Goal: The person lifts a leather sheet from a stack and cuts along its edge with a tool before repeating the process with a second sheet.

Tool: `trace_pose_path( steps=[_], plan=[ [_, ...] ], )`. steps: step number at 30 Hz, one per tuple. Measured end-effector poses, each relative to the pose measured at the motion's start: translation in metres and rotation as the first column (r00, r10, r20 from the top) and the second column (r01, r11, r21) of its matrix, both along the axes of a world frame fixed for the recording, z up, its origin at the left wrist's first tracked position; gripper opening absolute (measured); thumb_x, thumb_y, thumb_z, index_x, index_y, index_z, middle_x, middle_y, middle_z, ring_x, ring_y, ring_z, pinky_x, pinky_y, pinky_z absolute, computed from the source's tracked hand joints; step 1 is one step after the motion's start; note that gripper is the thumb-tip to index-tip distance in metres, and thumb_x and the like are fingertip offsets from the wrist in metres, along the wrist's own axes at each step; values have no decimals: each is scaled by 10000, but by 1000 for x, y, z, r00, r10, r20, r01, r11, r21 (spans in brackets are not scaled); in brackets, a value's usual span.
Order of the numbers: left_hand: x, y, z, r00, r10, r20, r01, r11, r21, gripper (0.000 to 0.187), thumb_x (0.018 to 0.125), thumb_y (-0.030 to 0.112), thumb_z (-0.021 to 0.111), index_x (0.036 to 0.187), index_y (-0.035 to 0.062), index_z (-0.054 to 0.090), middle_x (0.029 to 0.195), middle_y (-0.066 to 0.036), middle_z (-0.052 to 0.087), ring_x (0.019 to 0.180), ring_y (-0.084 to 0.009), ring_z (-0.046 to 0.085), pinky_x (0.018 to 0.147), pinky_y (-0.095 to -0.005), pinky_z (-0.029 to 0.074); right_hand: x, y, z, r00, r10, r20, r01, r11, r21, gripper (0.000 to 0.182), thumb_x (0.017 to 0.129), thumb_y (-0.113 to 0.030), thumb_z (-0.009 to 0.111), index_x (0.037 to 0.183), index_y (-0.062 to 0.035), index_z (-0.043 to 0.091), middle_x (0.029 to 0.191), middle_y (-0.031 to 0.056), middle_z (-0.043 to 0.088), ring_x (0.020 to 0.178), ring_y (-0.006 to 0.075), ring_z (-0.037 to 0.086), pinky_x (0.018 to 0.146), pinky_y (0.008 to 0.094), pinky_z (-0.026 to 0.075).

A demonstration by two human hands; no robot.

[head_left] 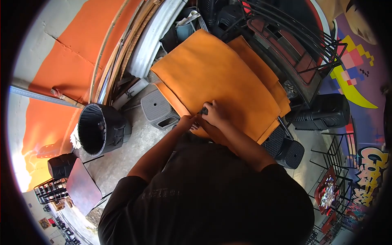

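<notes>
A large orange-tan sheet, like leather, lies spread over a stack of similar sheets on grey plastic stools. My right hand is closed around a small dark tool whose tip rests on the sheet's near edge. My left hand presses down on the sheet's near edge just left of the tool, fingers curled. Both forearms reach forward from my black shirt.
A grey stool stands under the sheets' left side, and dark stools at the right. A black bin sits left on the concrete floor. Black metal racks stand behind, with an orange wall at left.
</notes>
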State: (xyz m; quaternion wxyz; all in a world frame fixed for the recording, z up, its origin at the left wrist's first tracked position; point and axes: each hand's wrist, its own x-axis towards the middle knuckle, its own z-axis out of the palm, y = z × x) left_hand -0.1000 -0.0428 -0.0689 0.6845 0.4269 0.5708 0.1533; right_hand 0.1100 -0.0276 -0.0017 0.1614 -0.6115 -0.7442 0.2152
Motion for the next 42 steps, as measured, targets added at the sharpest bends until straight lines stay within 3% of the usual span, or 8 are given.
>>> trace_pose_path(
  steps=[4,8,17,24,29,35,37,42],
  plan=[
    [0,-18,15,999,-30,19,33,989,-142,474,1062,418,544,962,-10,723,835,-135,766,698,-213,742,613,-323,573,0,-41,2,985,165,-43,-167,984,-64,422,732,-263,812,1112,-151,669,1081,201,574,1010,423,611,847,514,526],
    [-7,-11,6,995,95,-32,-97,994,-54,492,1037,465,579,927,8,722,820,-120,761,693,-205,734,619,-308,562,37,-56,7,988,156,-23,-157,985,-67,420,734,-265,814,1106,-140,665,1089,210,570,1007,431,609,848,517,523],
    [-15,12,27,997,24,-74,-36,986,-164,523,1006,552,604,862,60,710,770,-75,742,657,-169,708,606,-285,544,41,8,-21,967,-234,103,221,967,124,411,719,-246,831,1072,-125,658,1132,212,565,1031,434,597,838,533,521],
    [-16,6,13,992,124,-16,-125,976,-177,504,995,547,631,841,72,697,755,-73,733,626,-170,695,581,-284,530,-18,-41,-18,988,155,-2,-155,987,42,413,731,-330,815,1089,-176,677,1138,196,580,1061,416,606,862,511,536],
    [-17,3,11,994,108,10,-106,987,-121,524,991,566,628,843,65,680,777,-79,726,638,-164,687,578,-267,526,24,-40,7,984,177,-9,-177,976,-126,427,729,-310,822,1103,-167,674,1126,204,575,1066,419,602,869,519,527],
    [-16,5,10,993,122,7,-120,986,-119,513,993,534,644,828,49,674,736,-85,713,606,-174,676,561,-278,510,83,10,-16,1000,-8,1,8,998,64,412,760,-235,813,1133,-153,659,1122,194,571,1041,424,622,857,520,535],
    [-15,4,9,993,121,2,-120,986,-117,509,994,525,648,823,47,674,721,-85,709,596,-178,675,560,-284,507,82,25,-13,974,-206,93,202,978,51,396,752,-249,820,1104,-153,667,1120,195,575,1020,422,625,836,516,538],
    [-13,3,6,990,141,-15,-142,985,-102,512,992,525,649,832,40,677,722,-88,710,601,-183,680,559,-289,511,24,26,-18,992,-115,50,114,993,17,423,745,-331,801,1106,-143,685,1145,194,588,1040,410,622,819,509,545]
  ],
)
